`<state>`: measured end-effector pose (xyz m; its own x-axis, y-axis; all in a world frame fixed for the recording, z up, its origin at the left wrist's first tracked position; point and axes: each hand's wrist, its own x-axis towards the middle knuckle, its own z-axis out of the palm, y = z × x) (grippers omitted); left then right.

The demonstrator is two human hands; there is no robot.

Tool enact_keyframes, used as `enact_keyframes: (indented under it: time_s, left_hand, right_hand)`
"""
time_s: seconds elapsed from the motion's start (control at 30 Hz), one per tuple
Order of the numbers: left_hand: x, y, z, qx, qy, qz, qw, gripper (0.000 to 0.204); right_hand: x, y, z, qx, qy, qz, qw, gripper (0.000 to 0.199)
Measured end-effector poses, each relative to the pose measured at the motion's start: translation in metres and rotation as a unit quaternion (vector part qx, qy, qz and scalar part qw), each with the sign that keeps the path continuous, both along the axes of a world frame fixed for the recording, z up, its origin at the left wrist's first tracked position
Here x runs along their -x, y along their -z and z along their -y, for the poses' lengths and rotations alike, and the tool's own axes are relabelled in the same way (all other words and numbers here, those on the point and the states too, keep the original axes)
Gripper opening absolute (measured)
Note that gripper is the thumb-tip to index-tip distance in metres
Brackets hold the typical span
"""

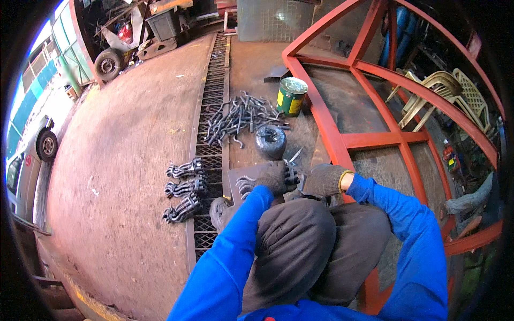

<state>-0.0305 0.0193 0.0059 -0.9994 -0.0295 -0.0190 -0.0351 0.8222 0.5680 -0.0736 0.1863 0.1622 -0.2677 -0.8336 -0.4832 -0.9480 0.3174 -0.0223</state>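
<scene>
My left hand (272, 178), in a dark work glove, is closed round a bundle of bent metal rods (246, 185); their curved ends stick out on its left side. Close beside it on the right is my right hand (323, 180), gloved too, its fingers curled. What those fingers hold is hidden. Just beyond my hands sits a round black roll with a shiny surface (270, 141), and a pointed metal tool (294, 156) shows by its right side. Three similar bundles of bent rods (185, 187) lie in a column to the left.
Farther ahead, loose bent rods (243, 116) are heaped partly over a floor grating (209, 85). A green and yellow can (292, 97) stands right of the heap. A red metal frame (369, 140) fills the right side, with stacked plastic chairs (439, 88) beyond. A tyre (109, 64) rests far left.
</scene>
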Motion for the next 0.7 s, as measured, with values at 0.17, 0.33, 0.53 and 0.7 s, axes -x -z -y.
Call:
enact_keyframes:
  time_s: [0.17,0.33,0.53,0.7]
  left_hand:
    - [-0.001,-0.008,0.003,0.039,0.013,0.012,0.999,0.084]
    - [0.005,0.013,0.009,0.042,0.019,0.001,0.999,0.087]
    - [0.006,0.002,0.003,0.043,0.041,0.012,0.998,0.090]
    - [0.007,0.010,0.007,0.049,0.047,0.007,0.998,0.090]
  right_hand:
    - [-0.013,0.000,0.003,0.018,-0.065,-0.026,0.997,0.031]
    - [-0.031,-0.017,0.012,0.004,-0.032,-0.032,0.999,0.028]
    - [-0.036,-0.015,0.006,0.021,-0.022,-0.059,0.998,0.028]
    - [-0.046,-0.025,0.005,0.026,0.000,-0.045,0.999,0.026]
